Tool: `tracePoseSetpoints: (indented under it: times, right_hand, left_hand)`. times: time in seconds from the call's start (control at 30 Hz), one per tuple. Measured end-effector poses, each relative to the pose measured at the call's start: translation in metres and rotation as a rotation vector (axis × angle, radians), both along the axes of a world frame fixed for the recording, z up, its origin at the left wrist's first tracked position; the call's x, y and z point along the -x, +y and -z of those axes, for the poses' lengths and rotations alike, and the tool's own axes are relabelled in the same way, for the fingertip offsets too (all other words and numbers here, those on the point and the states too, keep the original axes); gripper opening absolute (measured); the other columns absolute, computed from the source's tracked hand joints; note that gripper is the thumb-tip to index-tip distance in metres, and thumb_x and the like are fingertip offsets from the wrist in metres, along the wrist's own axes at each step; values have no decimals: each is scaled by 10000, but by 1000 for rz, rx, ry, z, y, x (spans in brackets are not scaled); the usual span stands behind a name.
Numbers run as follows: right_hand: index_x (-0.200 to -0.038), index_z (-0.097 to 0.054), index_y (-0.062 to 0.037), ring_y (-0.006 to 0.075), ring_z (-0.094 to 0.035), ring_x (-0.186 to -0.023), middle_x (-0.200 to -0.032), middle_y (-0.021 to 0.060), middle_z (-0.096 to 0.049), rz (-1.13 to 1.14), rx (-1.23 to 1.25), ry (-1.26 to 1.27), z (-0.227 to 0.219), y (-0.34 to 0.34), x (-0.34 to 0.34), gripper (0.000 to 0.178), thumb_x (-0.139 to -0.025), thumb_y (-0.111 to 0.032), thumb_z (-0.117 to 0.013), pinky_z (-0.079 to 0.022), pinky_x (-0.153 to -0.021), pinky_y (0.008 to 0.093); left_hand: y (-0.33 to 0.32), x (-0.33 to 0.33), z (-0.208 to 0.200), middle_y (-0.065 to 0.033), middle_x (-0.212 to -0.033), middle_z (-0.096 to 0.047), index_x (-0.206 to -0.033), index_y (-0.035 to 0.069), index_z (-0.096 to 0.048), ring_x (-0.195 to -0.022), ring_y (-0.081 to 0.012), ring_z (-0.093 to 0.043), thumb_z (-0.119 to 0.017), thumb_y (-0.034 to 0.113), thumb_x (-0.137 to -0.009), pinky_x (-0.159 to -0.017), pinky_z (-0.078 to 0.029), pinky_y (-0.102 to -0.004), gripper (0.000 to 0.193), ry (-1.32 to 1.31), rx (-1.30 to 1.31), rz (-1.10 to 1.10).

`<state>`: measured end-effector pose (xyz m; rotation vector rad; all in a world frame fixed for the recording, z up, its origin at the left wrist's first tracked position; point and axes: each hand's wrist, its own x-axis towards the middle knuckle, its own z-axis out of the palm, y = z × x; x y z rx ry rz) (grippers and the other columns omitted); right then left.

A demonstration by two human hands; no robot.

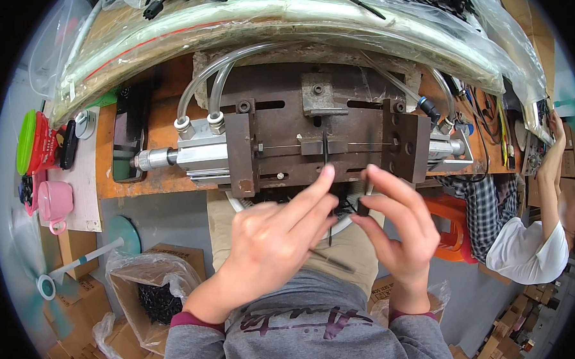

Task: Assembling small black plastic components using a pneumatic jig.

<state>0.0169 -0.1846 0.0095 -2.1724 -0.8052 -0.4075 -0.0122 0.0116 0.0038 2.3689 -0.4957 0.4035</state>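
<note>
My left hand [270,235] reaches over the near edge of a dark metal fixture [285,125]. Its index finger points forward along a thin black rod [326,153], and the other fingers curl around the rod's lower part. The rod's far end lies in the notch of a small metal block [312,146] in the middle of the fixture. Just to the right, my right hand [402,229] pinches a short black piece [363,207] between thumb and fingers. Below the hands, a dark narrow strip [331,262] shows blurred over my lap.
Silver air cylinders [203,154] with clear hoses [221,63] flank the fixture. Plastic-wrapped material [280,19] lies across the back. A phone [129,132] and pink cup [56,202] are left. An open carton [158,294] holds black parts; a co-worker [528,246] sits right.
</note>
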Motion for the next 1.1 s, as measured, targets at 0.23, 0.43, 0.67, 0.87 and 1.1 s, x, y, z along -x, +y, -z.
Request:
tracePoseSetpoints:
  times: [0.23, 0.43, 0.67, 0.87, 1.1]
  right_hand:
    - [-885, -617, 3, 173, -628, -638, -1190, 186, -636, -76, 351, -124, 1, 26, -7, 220, -695, -40, -719, -487, -571, 271]
    - [-866, -617, -33, 142, -550, -515, -1184, 136, -656, -37, 486, -110, -13, 35, -11, 198, -711, -61, -737, -437, -492, 259]
    - [-924, -638, 28, 87, -585, -548, -963, 145, -683, -118, -35, 283, -17, 32, -12, 156, -787, -24, -691, -449, -509, 226]
    - [-964, -675, 52, 46, -586, -605, -782, 54, -679, -204, -647, 1047, -22, 35, -7, 105, -883, -12, -656, -452, -506, 183]
    - [-977, -690, 32, 62, -576, -528, -750, 75, -672, -65, -785, 940, -12, 30, -9, 109, -904, -32, -641, -420, -448, 179]
  left_hand:
    - [19, 30, -6, -63, -1059, -595, -1172, 39, -544, -648, -75, -498, -849, 95, -691, -616, -441, -221, 572, 654, 765, 105]
    - [22, 32, -16, -67, -997, -567, -1219, -44, -453, -693, -94, -510, -337, 206, -1046, -649, -455, -213, 325, 925, 1206, 148]
    - [21, 32, -16, -170, -933, -679, -1126, -61, -495, -758, -187, -665, -313, 221, -1056, -604, -534, -251, 342, 1094, 1171, 221]
    - [13, 32, -15, -159, -961, -683, -1136, -51, -543, -681, -162, -664, -428, 139, -1016, -557, -536, -249, 253, 1153, 1179, 257]
    - [13, 46, -13, -133, -970, -687, -1134, -12, -657, -797, -171, -685, -749, -33, -757, -662, -589, -290, 389, 437, 820, 49]
